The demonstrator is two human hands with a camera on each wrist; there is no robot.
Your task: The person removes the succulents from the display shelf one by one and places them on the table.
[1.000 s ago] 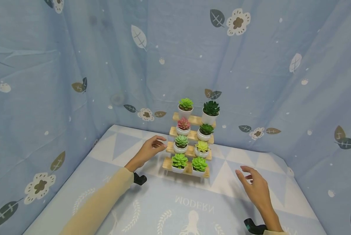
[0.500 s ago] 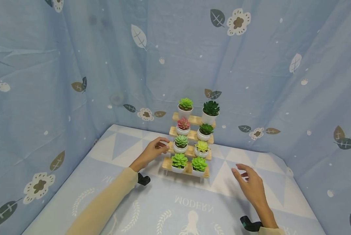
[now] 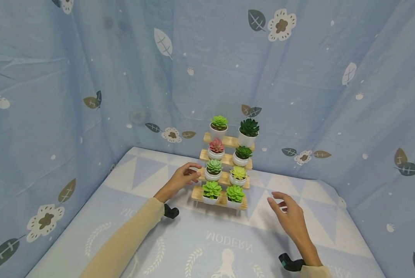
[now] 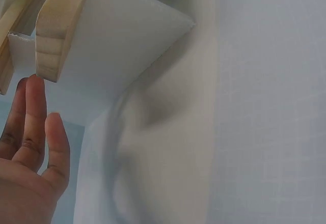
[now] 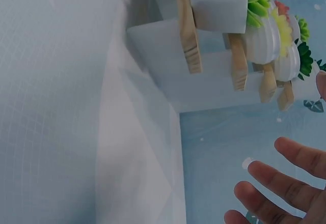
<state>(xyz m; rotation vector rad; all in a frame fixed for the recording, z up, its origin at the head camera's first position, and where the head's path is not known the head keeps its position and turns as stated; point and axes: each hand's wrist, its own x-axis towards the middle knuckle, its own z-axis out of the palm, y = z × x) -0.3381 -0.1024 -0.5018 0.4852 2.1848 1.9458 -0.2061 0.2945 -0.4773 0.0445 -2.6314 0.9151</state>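
A tiered plant stand (image 3: 225,179) with wooden shelves and white side panels holds small potted succulents in several rows. On its top shelf sit a light green succulent (image 3: 219,122) and a dark green one (image 3: 249,128); a pink succulent (image 3: 216,146) is below. My left hand (image 3: 180,179) is at the stand's left side, fingers loosely bent. In the left wrist view a fingertip meets the lower end of a wooden shelf (image 4: 53,46); whether it presses cannot be told. Apart from the stand, to its right, my right hand (image 3: 290,218) hovers with relaxed, spread fingers, holding nothing.
The stand is on a table covered with a blue and white patterned cloth (image 3: 179,239). Blue curtains (image 3: 207,88) with leaf and flower prints enclose the back and both sides. A black wrist device (image 3: 292,263) is strapped at my right wrist.
My left hand has moved slightly right, up to the stand's left edge. My right hand has drifted left towards the stand. The stand and pots have stayed put.
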